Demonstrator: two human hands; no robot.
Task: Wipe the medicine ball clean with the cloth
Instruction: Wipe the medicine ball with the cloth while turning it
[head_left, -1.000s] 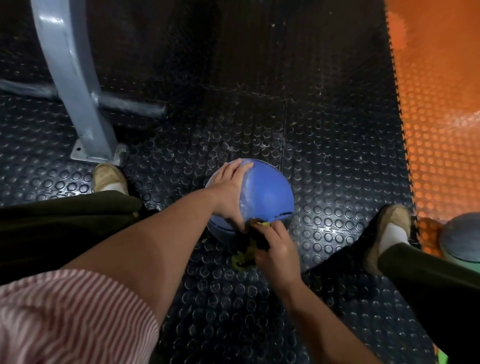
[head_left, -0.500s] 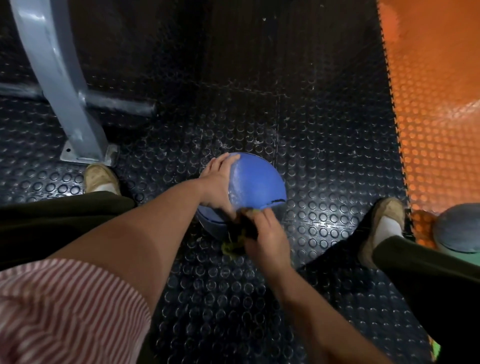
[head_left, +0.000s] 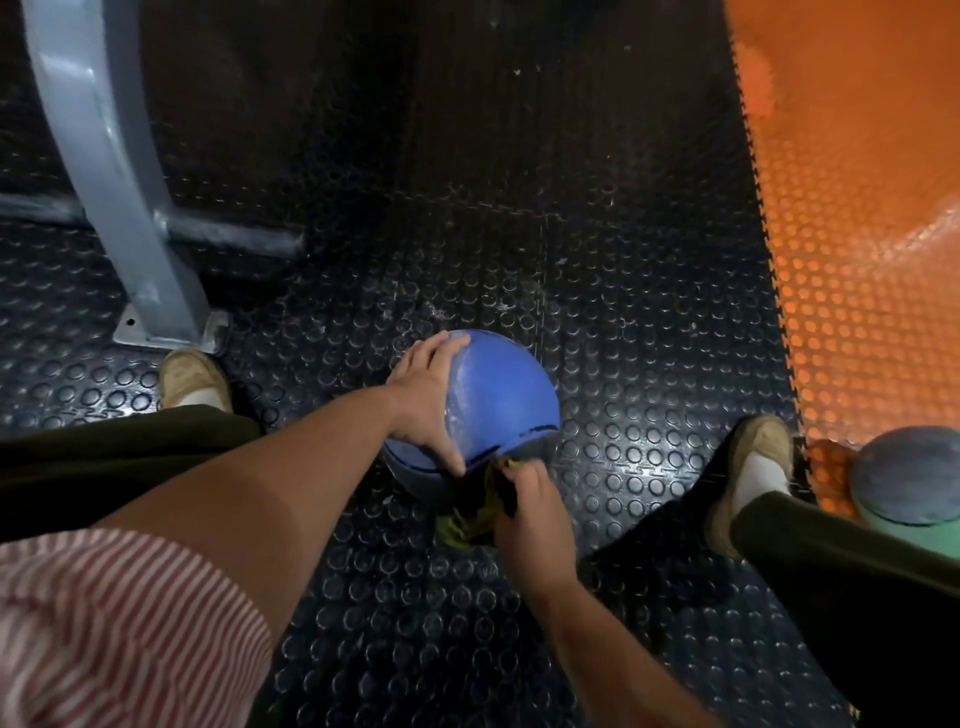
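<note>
- The round blue rubber medicine ball (head_left: 506, 395) sits on the black studded rubber floor (head_left: 623, 291), between the person's two feet.
- The step in hand looks like wiping the ball's lower near face, around its 6 o'clock.
- To do it well, press the cloth firmly into the curve and use short overlapping strokes. Turn the ball with the bracing hand so the pale smeared band from 10 to 12 o'clock gets its pass. Unbraced, the ball would likely roll away.
- The left hand (head_left: 423, 402) lies flat on the ball's 9 o'clock side, its fingers (head_left: 434, 353) straight and close together, thumb spread toward 6 o'clock. It grips nothing and only steadies the ball.
- The right hand (head_left: 535, 519) curls its fingers round the bunched dark cloth with yellow-green edging (head_left: 470, 519) and holds it against the ball at 6 o'clock. The loose end trails toward the floor.
</note>
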